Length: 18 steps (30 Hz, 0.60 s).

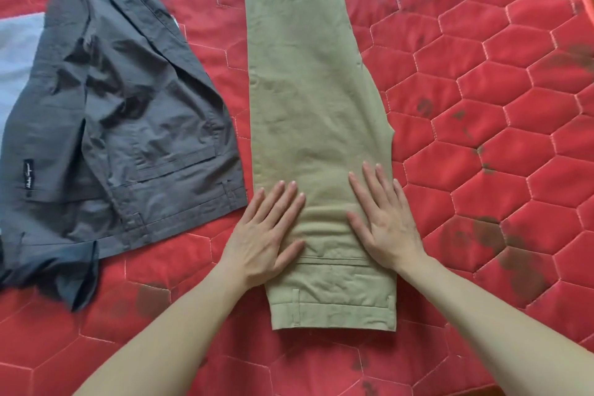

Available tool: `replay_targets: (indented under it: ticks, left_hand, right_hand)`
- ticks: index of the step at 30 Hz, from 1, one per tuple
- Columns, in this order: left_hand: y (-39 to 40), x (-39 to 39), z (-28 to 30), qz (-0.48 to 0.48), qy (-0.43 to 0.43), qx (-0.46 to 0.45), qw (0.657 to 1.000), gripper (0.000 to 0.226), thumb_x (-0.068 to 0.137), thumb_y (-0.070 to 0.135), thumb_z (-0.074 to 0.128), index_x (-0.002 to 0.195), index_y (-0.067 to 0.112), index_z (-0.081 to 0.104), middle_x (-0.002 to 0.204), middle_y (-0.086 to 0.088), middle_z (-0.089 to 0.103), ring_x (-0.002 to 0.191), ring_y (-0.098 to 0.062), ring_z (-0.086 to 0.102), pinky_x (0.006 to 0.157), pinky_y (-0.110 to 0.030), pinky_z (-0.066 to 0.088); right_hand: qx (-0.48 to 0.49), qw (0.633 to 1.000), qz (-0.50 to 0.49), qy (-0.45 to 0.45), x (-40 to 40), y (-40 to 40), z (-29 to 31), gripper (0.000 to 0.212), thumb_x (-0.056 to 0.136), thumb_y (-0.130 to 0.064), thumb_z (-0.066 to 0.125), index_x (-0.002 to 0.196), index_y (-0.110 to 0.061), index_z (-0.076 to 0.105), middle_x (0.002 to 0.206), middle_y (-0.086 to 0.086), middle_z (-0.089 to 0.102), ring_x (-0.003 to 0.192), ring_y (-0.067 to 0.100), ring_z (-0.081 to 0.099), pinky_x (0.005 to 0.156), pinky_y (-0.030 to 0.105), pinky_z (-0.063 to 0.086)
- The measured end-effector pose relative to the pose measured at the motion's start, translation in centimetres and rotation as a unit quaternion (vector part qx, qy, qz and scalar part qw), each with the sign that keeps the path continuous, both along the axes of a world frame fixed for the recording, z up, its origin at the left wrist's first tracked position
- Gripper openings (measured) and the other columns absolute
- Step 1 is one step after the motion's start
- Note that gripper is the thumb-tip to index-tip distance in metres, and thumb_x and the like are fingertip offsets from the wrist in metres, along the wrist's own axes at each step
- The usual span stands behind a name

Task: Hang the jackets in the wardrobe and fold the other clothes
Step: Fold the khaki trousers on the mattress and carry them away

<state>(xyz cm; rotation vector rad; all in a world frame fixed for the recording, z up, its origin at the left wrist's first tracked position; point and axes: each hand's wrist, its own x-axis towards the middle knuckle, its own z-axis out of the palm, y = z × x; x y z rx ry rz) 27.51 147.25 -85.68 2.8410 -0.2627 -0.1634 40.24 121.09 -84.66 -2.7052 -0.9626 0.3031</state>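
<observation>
We press the khaki trousers (315,125) flat mid-bed, left hand (266,235) and right hand (382,225) spread, fingers straight. Grey trousers (128,125) wait left. Next, likely: fold far legs toward near waistband.

Setting: a home bedroom — a bed under a red quilted bedspread (482,80) stitched in hexagons and marked with dark blotches, with khaki trousers (308,90), dark grey trousers (128,112) and a pale cloth (17,51) laid out flat.

One small black label (29,168) sits on the grey garment (128,112), carrying white script. The writing looks like a brand name, but it's too small to read.
</observation>
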Motion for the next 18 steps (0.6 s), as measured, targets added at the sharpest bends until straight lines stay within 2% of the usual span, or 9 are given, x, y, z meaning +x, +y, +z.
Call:
replay_targets:
  ticks: [4,8,12,15,18]
  left_hand:
    - [3.3,-2.1,0.0,-0.142,0.026,-0.024,0.989,0.096,0.099,0.068,0.045,0.167,0.011,0.008,0.176,-0.007,0.002,0.162,-0.025,0.005,0.13,-0.047,0.01]
    - [6.4,-2.0,0.4,-0.226,0.055,-0.063,0.971,0.095,0.097,0.058,0.052,0.167,0.009,0.008,0.176,-0.008,0.003,0.162,-0.026,0.006,0.131,-0.045,0.008]
    - [7.4,-1.0,0.8,-0.274,0.038,-0.029,0.961,0.094,0.089,0.034,0.059,0.167,0.009,0.012,0.176,-0.009,0.006,0.162,-0.025,0.008,0.131,-0.044,0.013]
    - [6.9,-0.4,0.8,-0.294,-0.002,0.022,0.955,0.084,0.097,0.031,0.059,0.167,0.013,0.017,0.175,-0.007,0.01,0.162,-0.024,0.01,0.131,-0.045,0.014]
    - [5.9,-0.3,0.7,-0.29,-0.004,0.03,0.956,0.075,0.103,0.023,0.052,0.167,0.016,0.015,0.175,-0.007,0.01,0.161,-0.025,0.01,0.131,-0.047,0.015]
  right_hand:
    - [-0.06,0.973,0.213,-0.064,0.7,-5.2,-0.3,0.066,0.109,-0.058,0.027,0.167,-0.026,0.02,0.175,0.007,0.013,0.162,0.024,0.012,0.128,0.052,0.017]
    - [-0.068,0.939,0.331,-0.063,2.7,-8.1,0.3,0.067,0.109,-0.05,0.04,0.167,-0.023,0.021,0.174,0.015,0.011,0.161,0.029,0.014,0.128,0.049,0.019]
    - [-0.051,0.921,0.385,-0.013,4.3,-8.8,1.2,0.078,0.096,-0.03,0.053,0.166,-0.016,0.022,0.173,0.019,0.011,0.161,0.033,0.014,0.13,0.045,0.015]
    - [-0.048,0.915,0.395,-0.066,4.7,-8.6,1.2,0.072,0.098,-0.024,0.05,0.166,-0.019,0.025,0.173,0.016,0.017,0.16,0.032,0.019,0.13,0.046,0.017]
    - [-0.039,0.913,0.396,-0.095,4.6,-7.8,0.7,0.068,0.102,-0.024,0.053,0.165,-0.023,0.027,0.172,0.012,0.022,0.159,0.032,0.021,0.128,0.049,0.022]
